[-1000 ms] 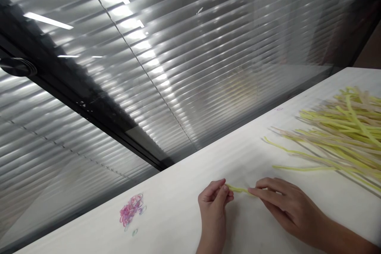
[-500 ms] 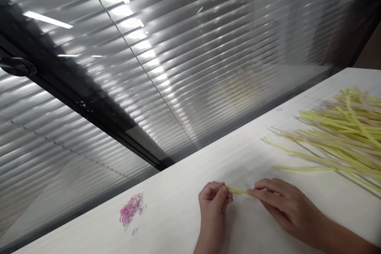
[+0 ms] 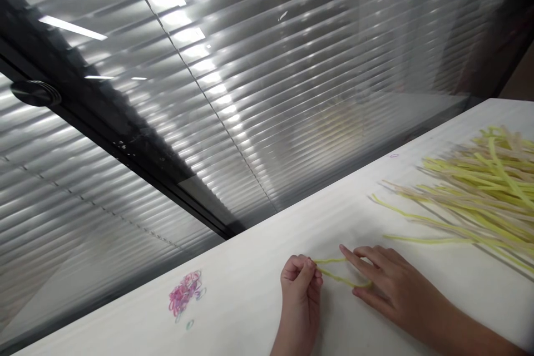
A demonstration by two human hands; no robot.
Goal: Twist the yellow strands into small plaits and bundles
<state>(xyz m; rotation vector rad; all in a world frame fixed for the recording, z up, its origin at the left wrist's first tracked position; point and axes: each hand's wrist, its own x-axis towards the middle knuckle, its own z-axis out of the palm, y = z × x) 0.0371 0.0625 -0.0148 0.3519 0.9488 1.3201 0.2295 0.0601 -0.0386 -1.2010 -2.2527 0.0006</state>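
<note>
Left hand (image 3: 301, 292): fingers closed, thumb and fingertips pinching one end of a thin yellow strand (image 3: 342, 280) just above the white table (image 3: 237, 295). Right hand (image 3: 400, 292): fingers spread, index pointing out toward the left hand, thumb lower down and apart from it. The strand is bent into an open loop between the two hands, one side running to the right index finger, the other sagging toward the right thumb; can't tell how firmly the right fingers hold it. Big loose heap of yellow and beige strips (image 3: 492, 189) at the right side of the table, beyond the right hand, a few ends straying out leftward. Small tangle of pink and purple bands (image 3: 184, 293) well to the left of the left hand, one green band (image 3: 190, 324) lying near it. A lone purple band (image 3: 394, 156) near the table's far edge. Behind the table, glass with slatted blinds (image 3: 267, 67), crossed by a slanting black frame (image 3: 137, 150) with a round dark knob (image 3: 35, 93) on it. Lights reflect in the glass.
</note>
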